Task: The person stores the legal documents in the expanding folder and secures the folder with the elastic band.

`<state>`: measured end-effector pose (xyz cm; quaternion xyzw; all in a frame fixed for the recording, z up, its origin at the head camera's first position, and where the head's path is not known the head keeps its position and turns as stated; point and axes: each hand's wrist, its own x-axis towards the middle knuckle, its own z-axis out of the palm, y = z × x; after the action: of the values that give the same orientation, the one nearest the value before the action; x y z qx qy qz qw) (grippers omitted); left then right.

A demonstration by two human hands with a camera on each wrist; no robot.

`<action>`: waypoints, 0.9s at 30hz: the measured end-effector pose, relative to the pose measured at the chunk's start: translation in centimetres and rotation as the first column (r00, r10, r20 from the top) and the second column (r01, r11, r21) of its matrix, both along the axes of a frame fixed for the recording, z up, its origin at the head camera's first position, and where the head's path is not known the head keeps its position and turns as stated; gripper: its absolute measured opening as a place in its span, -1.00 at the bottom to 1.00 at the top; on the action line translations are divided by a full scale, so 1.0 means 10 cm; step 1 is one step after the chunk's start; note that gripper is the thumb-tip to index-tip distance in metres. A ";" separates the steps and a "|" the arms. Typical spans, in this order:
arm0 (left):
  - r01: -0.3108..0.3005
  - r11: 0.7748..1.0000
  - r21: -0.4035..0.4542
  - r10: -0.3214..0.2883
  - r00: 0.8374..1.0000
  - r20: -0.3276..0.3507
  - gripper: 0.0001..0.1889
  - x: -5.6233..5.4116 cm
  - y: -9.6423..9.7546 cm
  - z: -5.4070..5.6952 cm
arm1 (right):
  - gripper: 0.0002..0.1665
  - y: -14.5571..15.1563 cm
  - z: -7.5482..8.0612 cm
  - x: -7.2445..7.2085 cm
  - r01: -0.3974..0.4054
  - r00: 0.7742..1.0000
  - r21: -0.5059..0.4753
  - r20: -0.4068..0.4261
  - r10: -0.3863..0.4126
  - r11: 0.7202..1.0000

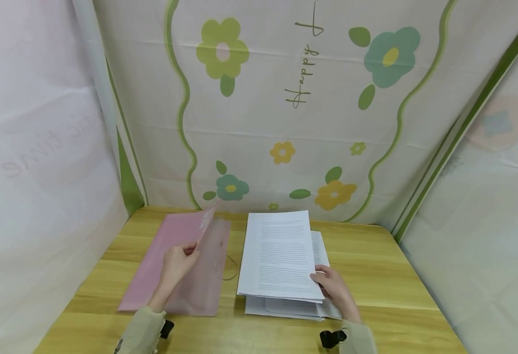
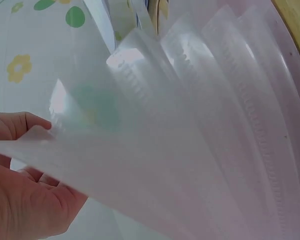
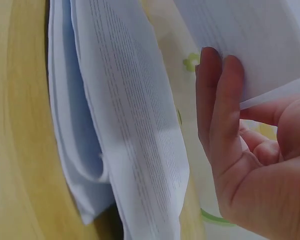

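Observation:
A pink translucent expanding folder (image 1: 145, 275) lies on the left of the table, its front lifted. My left hand (image 1: 178, 265) pinches the raised edge between thumb and fingers. In the left wrist view, several clear pockets (image 2: 190, 110) fan out from that held edge (image 2: 20, 145). Printed sheets (image 1: 281, 255) are gripped at their right edge by my right hand (image 1: 336, 292), thumb on top. Under them lies a pile of more printed papers (image 1: 285, 309). The right wrist view shows the held sheets (image 3: 260, 45) apart from the curling pile (image 3: 130, 120).
The wooden table (image 1: 382, 285) extends to both sides and in front. A thin cord loop (image 1: 231, 275) lies beside the folder's right edge. Flower-printed fabric (image 1: 259, 118) rises behind the table, and pale fabric walls (image 1: 498, 206) stand on both sides.

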<state>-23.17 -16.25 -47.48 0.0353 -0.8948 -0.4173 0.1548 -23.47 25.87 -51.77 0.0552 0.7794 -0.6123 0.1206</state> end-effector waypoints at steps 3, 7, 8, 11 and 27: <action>-0.002 1.000 0.001 0.002 1.000 0.005 -0.68 0.00 0.00 0.00 | -0.49 -0.06 0.02 -0.01 0.006 1.000 0.003 0.006 -0.006 1.000; -0.001 1.000 0.008 0.001 1.000 0.005 -0.67 -0.01 -0.01 0.00 | -0.50 -0.14 0.06 0.00 0.017 1.000 0.001 0.003 -0.017 1.000; 0.000 1.000 0.007 0.000 1.000 0.004 -0.67 -0.01 -0.01 0.00 | -0.50 -0.16 0.06 0.00 0.018 1.000 0.000 0.001 -0.018 1.000; 0.003 1.000 0.012 -0.004 1.000 0.008 -0.68 -0.01 -0.02 0.00 | -0.48 -0.17 0.00 -0.03 0.013 1.000 -0.016 -0.001 -0.013 1.000; 0.013 0.999 0.040 -0.014 1.000 0.012 -0.69 -0.02 -0.02 -0.02 | -0.50 -0.30 0.00 -0.09 0.008 1.000 -0.016 0.004 -0.008 1.000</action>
<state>-23.40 -16.45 -47.64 0.0350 -0.8876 -0.4357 0.1455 -24.34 22.85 -51.74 0.0584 0.7741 -0.6188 0.1201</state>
